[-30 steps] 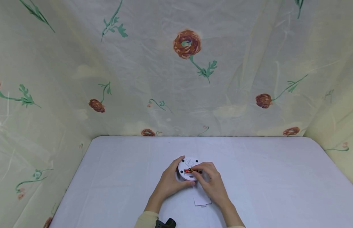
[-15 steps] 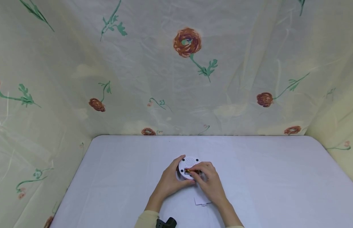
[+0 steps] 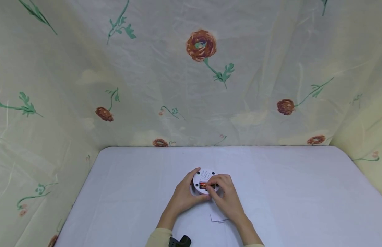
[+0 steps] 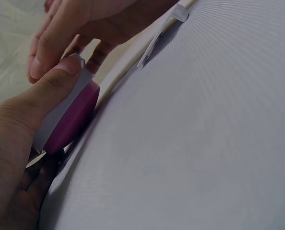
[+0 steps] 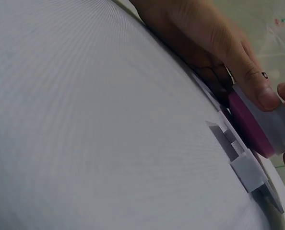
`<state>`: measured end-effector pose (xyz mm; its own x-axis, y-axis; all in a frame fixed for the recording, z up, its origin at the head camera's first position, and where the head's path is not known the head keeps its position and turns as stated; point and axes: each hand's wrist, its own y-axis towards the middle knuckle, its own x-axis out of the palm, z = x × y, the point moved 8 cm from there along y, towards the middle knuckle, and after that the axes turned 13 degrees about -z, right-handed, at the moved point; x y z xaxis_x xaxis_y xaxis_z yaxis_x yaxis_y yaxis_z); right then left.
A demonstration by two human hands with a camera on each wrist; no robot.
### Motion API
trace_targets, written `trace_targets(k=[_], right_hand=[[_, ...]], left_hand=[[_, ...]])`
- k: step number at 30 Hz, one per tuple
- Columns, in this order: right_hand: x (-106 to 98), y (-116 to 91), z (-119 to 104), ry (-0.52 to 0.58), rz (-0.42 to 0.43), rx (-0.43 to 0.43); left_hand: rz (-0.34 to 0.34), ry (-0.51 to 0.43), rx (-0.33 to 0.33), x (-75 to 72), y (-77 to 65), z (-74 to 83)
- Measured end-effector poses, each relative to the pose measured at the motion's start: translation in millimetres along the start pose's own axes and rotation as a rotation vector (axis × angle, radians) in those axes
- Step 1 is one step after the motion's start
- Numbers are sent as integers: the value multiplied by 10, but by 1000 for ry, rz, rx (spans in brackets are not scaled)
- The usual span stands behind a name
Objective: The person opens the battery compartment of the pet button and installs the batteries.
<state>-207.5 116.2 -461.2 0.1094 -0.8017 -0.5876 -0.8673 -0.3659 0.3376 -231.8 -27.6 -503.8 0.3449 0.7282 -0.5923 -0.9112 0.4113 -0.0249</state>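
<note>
A round white device [image 3: 205, 174] is tipped with its underside up, showing speaker holes, small black feet and a battery slot. Its lower shell [image 4: 77, 112] is magenta in the left wrist view. My left hand [image 3: 183, 193] grips it around the left side, thumb along the near rim and fingers behind. A red battery [image 3: 202, 185] shows at the slot. My right hand [image 3: 226, 197] has thumb and index finger pinched at the battery's right end, covering part of the slot.
A thin white cover [image 3: 218, 217] with a small tab lies on the white table [image 3: 132, 192], partly under my right hand. A black strap device [image 3: 180, 241] sits at my left wrist. Flower-printed curtains [image 3: 240, 113] stand behind and beside the table.
My right fingertips dipped to the slot and have shifted slightly; more of the red battery shows there now. The left hand keeps its hold on the device in the same place.
</note>
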Motion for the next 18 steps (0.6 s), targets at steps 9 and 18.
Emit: trace_targets(k=[9, 18], right_hand=[[94, 5, 169, 313, -7, 226], [194, 45, 223, 412, 1, 311]], left_hand=[[28, -14, 5, 1, -17, 34], [45, 27, 14, 16, -6, 47]])
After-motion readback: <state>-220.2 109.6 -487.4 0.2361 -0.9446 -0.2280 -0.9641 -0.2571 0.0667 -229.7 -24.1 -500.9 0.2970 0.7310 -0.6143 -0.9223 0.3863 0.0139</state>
